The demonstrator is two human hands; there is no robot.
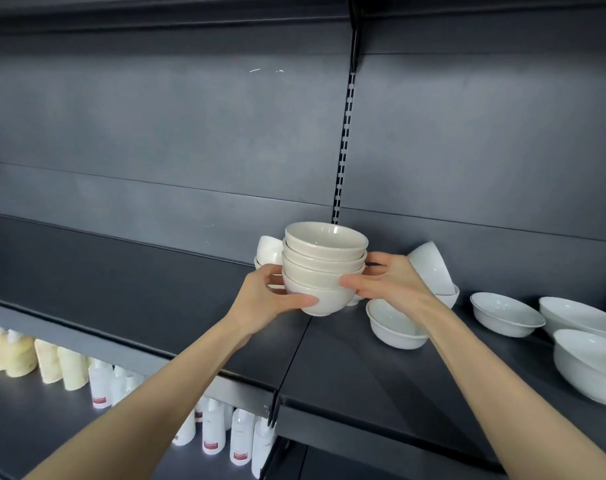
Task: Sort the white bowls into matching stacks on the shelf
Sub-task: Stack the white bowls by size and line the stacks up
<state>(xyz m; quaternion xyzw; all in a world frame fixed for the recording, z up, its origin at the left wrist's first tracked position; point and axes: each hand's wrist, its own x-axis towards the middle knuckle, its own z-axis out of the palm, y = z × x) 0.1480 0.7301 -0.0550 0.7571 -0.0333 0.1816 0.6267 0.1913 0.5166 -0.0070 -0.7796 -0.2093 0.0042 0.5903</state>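
**Item:** stack of cream bowls (324, 268). Four bowls, nested, mouths up, long axis near upright.

**Location:** over the shelf (121, 282), at the seam where its two panels meet, near the back wall. The foot of the lowest bowl is very close to the shelf. I cannot tell whether it touches.

**Hold:** the stack sits squarely between my two grips, neither nearer than the other.
- My left grip (270, 296) is curled on the lowest bowl, with the thumb across its front. The fingers behind are out of sight.
- My right grip (388, 282) pinches the stack on the opposite side. The thumb is on the front of the lower bowls and the fingers wrap the far side.

**Neighbours, left:** small white bowls (268, 251) just behind my left grip, one tipped on its side. Beyond them the shelf runs dark and bare-looking.

**Neighbours, right:**
- A tilted white bowl (431, 268) just past my right grip.
- A shallow white bowl (395, 323) near my right wrist.
- Wide white bowls (506, 313) further along.

**Below:** bottles (69, 368) on the lower shelf.

**Governing relation:** the load stands tall and narrow, and I hold it low, at the bottom bowls. The upper bowls stay in place only by nesting. In my judgement any move should keep that axis upright, and the roomier side is to my left.
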